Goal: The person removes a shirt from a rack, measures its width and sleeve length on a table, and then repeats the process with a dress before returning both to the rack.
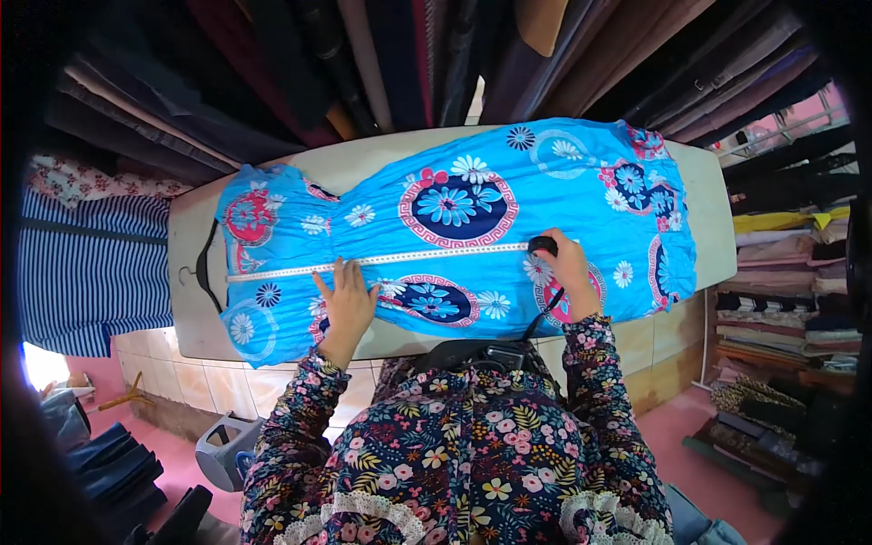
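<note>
A bright blue dress (563,218) with navy and pink flower medallions lies spread sideways on a pale board-like table. Along its length runs a white measuring tape (409,258), pulled out from a round black case. My left hand (348,304) rests flat on the dress near its gathered waist, fingers spread, fingertips at the tape. My right hand (569,271) is closed around the tape measure case (542,244), toward the skirt; a black strap hangs down from it. A black hanger (204,268) sticks out at the dress's neck end.
The pale table (400,150) has dark hanging clothes (381,64) along its far side. A striped garment (86,272) hangs at the left. Folded clothes (786,300) fill shelves on the right. A grey plastic stool (227,450) stands on the pink floor near me.
</note>
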Demonstrator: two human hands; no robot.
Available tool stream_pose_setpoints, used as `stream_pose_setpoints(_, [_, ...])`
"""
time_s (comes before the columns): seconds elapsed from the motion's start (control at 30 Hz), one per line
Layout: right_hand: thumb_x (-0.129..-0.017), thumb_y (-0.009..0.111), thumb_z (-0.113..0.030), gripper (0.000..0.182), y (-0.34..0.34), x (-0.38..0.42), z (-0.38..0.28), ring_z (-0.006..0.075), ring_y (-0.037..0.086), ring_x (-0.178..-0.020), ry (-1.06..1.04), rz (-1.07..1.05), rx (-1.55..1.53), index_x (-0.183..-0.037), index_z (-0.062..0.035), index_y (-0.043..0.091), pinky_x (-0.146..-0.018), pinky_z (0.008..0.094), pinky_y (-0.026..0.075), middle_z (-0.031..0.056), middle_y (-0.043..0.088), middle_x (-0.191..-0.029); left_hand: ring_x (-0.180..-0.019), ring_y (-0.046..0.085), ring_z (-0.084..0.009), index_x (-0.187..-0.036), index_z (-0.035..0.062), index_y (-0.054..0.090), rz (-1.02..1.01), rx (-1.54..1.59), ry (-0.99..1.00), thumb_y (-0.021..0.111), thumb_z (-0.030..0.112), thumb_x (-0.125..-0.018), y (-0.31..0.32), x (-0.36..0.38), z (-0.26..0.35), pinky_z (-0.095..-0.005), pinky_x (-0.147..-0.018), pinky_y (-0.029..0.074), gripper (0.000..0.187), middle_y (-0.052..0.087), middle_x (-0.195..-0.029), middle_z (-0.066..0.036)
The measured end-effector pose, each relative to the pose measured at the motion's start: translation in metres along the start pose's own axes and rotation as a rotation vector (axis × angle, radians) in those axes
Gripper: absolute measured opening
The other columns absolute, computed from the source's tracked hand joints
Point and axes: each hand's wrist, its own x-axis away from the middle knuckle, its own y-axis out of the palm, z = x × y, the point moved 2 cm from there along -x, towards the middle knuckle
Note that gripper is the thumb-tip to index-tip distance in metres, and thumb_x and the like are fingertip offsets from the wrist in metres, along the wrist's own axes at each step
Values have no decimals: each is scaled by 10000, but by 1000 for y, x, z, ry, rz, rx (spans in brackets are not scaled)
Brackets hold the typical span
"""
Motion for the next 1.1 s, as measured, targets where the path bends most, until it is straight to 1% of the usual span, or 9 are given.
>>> stream_pose_setpoints(0.03, [-726,743,-176,322,-1,1,1,338,645,-794,-11,-10,-33,-1004,-120,591,-652,408,503,150,666,-841,-1286,311,-296,-1320,75,443,13,12,-15,562,402,-848,3,0,1,-692,-1003,81,587,475,-1278,-129])
stream_pose_setpoints(0.07, [-727,742,-173,321,-2,1,2,339,644,-795,-30,-9,-64,-1005,-120,591,-652,408,503,151,666,-842,-1286,311,-296,-1320,75,443,18,18,-11,562,402,-848,6,2,6,-692,-1003,81,587,475,-1278,-129])
stream_pose_setpoints(0.23, [-719,741,-159,314,-11,0,12,340,639,-812,-48,3,-67,-994,-119,595,-664,413,498,135,668,-866,-1305,282,-356,-1360,363,389,126,-92,25,528,416,-871,4,4,23,-707,-993,71,512,468,-1286,-189])
stream_pose_setpoints(0.6, [-717,740,-182,283,-52,-12,68,330,634,-811,-104,8,-52,-963,-129,610,-660,415,493,115,669,-865,-1375,146,-360,-1313,296,481,136,-156,-145,520,357,-892,-4,-1,50,-710,-1000,1,428,398,-1371,-146])
stream_pose_setpoints(0.63, [-717,740,-182,283,-54,-13,76,330,634,-811,-108,11,-52,-963,-129,610,-660,415,493,115,669,-865,-1373,155,-332,-1306,214,495,107,-120,-154,524,339,-891,-1,-1,56,-713,-1000,7,434,385,-1392,-104])
stream_pose_setpoints(0.8, [-708,749,-205,268,-72,-20,96,328,630,-766,-93,-51,8,-930,-117,628,-639,421,483,122,665,-829,-1323,260,-281,-1277,98,499,20,-148,-177,548,359,-868,7,-5,66,-701,-1018,27,487,453,-1335,-11])
stream_pose_setpoints(0.87, [-704,751,-204,272,-80,-20,104,327,630,-763,-79,-53,12,-930,-114,630,-638,421,482,125,664,-823,-1321,265,-289,-1305,124,474,56,-168,-183,541,369,-870,7,-5,68,-698,-1019,27,504,465,-1317,-32])
stream_pose_setpoints(1.03, [-690,760,-194,282,-94,-27,135,324,630,-760,-81,-35,-10,-928,-106,636,-639,417,479,132,662,-814,-1328,242,-359,-1365,393,376,32,-132,-169,509,378,-894,6,5,76,-727,-991,26,490,425,-1356,-87])
stream_pose_setpoints(1.1, [-680,768,-183,280,-104,-28,147,323,632,-765,-105,-13,-30,-917,-102,644,-650,410,483,138,663,-822,-1334,231,-360,-1366,390,377,10,-123,-188,497,379,-901,5,6,77,-726,-992,23,480,412,-1372,-87])
